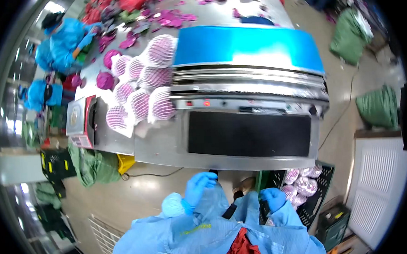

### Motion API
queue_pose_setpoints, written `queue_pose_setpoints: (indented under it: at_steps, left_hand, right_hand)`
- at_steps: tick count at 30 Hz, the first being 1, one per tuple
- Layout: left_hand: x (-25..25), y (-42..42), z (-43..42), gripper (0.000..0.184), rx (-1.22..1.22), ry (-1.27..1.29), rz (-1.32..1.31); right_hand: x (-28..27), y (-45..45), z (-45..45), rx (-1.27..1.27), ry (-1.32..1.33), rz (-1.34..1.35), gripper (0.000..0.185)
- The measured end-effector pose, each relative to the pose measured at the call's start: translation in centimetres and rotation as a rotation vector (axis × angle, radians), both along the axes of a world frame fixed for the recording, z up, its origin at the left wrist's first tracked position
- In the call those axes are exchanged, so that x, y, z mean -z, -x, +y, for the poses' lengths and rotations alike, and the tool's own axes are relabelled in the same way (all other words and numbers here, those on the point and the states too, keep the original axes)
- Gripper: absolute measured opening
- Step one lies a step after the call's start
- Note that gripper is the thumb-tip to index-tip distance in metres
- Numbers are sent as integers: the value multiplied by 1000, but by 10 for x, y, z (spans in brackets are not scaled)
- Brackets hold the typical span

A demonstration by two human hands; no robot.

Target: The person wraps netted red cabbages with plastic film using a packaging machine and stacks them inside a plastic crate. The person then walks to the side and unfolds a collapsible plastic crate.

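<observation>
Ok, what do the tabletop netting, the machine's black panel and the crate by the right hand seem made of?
Netting: probably soft foam plastic, pale and matte; purple shows through its open mesh.
Black panel: dull and smooth-looking; coated metal, rubber or fabric, the view leaves it open.
Crate: likely rigid moulded plastic, dark and dull, judging by its perforated walls.

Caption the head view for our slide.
Gloved left hand and right hand near a tabletop machine, netted purple produce alongside.
</observation>
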State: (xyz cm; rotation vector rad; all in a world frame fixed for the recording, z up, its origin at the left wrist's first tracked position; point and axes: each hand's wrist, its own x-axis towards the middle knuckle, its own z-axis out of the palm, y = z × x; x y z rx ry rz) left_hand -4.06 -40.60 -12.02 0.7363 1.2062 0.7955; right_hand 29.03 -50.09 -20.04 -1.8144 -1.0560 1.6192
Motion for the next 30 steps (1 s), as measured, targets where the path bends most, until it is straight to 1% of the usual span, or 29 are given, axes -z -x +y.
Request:
queue_pose_setpoints:
  at_steps: [1,2,3,4,5,6,7,8,9,10,11,12,13,14,15,16,18,19,22,23,24,26,27,30]
  left_hand:
    - [-17,22,12,22,-84,-123,52]
    - [-32,43,34,22,-164,-248,111]
    - [-43,70,57,22,-248,-360,227]
    - [-51,89,78,22,-330,-466,352]
    - [-56,108,104,24,-407,-559,471]
    - [-62,131,131,26,-475,-646,596]
    - [-67,153,156,28,-482,-679,655]
    - [-67,175,181,30,-484,-717,714]
    - [-59,195,202,32,-512,-748,688]
    - [-51,212,216,34,-543,-777,662]
    - [-51,228,224,45,-534,-691,653]
    - [-54,240,229,51,-578,-682,901]
    - [-56,250,232,57,-613,-660,1152]
    - [-59,260,234,63,-641,-630,1405]
    - [-35,278,235,87,-705,-532,1336]
    - [-30,286,235,92,-712,-408,1330]
    - [-18,296,231,102,-721,-159,1309]
    - [-3,304,231,107,-752,-95,1327]
    - [42,335,228,102,-942,-232,814]
    - [78,352,224,88,-993,-300,729]
    - [76,355,219,83,-985,-284,551]
    - [48,357,213,73,-950,-256,205]
    - [24,345,206,56,-995,-263,59]
    - [42,352,190,51,-986,-282,-192]
  right_hand:
    - [-54,35,35,-81,-76,8,18]
    - [-91,67,69,-160,-229,51,16]
    - [-138,107,111,-226,-282,89,16]
    - [-150,135,137,-255,-292,157,17]
    - [-159,169,163,-200,-269,332,22]
    - [-171,206,193,-252,-291,366,28]
    - [-166,242,218,-260,-373,443,36]
    - [-169,278,244,-277,-423,444,43]
    - [-174,310,273,-386,-651,300,47]
    - [-168,344,296,-361,-668,339,48]
    - [-152,375,320,-394,-593,269,53]
    - [-154,399,340,-430,-582,154,57]
    - [-156,419,359,-485,-583,135,56]
    - [-149,440,372,-486,-669,74,56]
    - [-137,462,383,-482,-756,13,55]
    - [-136,479,391,-476,-842,-49,55]
    - [-137,500,397,-575,-721,-22,54]
    - [-137,508,399,-624,-656,-12,53]
    - [-134,530,392,-802,-546,-52,51]
    - [-133,536,386,-819,-572,-136,53]
    - [-129,542,380,-792,-562,-113,56]
    - [-110,555,371,-726,-548,-62,60]
    - [-89,565,364,-701,-627,-87,69]
    - [-110,564,344,-680,-630,-162,76]
